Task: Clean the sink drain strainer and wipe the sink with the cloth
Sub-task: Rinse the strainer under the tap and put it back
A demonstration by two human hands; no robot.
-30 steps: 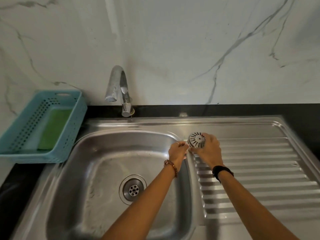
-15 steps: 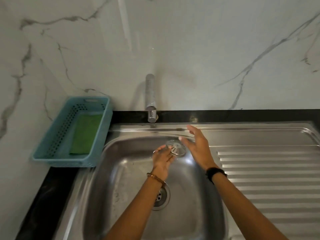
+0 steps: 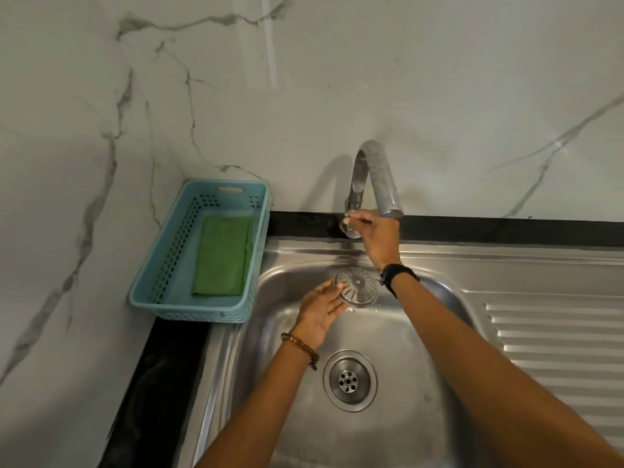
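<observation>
In the steel sink (image 3: 422, 332), our left hand (image 3: 319, 312) holds the round slotted metal strainer (image 3: 356, 287) beneath the spout; our right hand (image 3: 376, 236) seemingly pinches the tap handle (image 3: 349, 228). Rinsing begins; the folded green cloth (image 3: 223, 255) waits in its basket.

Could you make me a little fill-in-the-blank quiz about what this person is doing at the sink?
1. The left hand holds the round metal strainer over the ____.
2. The right hand reaches to the handle at the base of the ____.
3. The green cloth lies inside the ____ basket.
4. The bracelet of beads is worn on the ____ wrist.

Missing words: sink; tap; blue; left
</observation>
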